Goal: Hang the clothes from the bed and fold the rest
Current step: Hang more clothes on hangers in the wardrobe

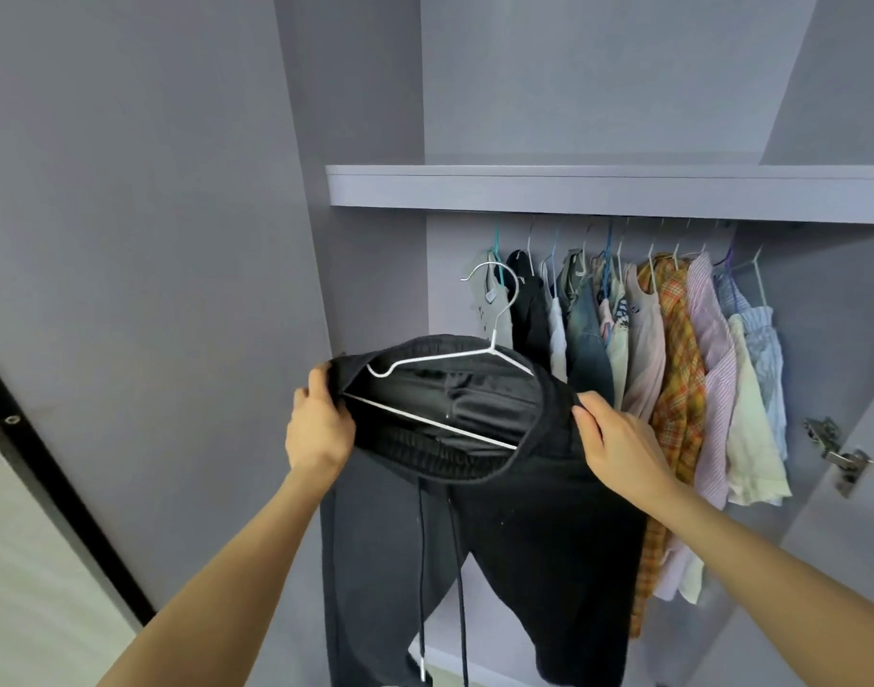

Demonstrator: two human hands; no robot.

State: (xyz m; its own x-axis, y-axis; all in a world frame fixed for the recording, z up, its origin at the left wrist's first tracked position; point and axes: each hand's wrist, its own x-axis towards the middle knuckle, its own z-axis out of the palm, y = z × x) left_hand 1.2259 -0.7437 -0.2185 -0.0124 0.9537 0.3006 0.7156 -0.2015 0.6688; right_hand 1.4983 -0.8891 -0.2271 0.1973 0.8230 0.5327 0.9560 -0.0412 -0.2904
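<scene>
Black drawstring trousers [524,538] hang in front of an open wardrobe. A white wire hanger [445,361] sits inside their stretched waistband, its hook pointing up toward the rail. My left hand [318,428] grips the left end of the waistband. My right hand [613,438] grips the right end. The legs and two drawstrings dangle below.
Several garments [673,364] hang on hangers from the rail under a grey shelf [598,188], filling it from middle to right. The wardrobe's left wall [375,290] stands just behind my left hand. An open door with a metal hinge [841,456] is at right.
</scene>
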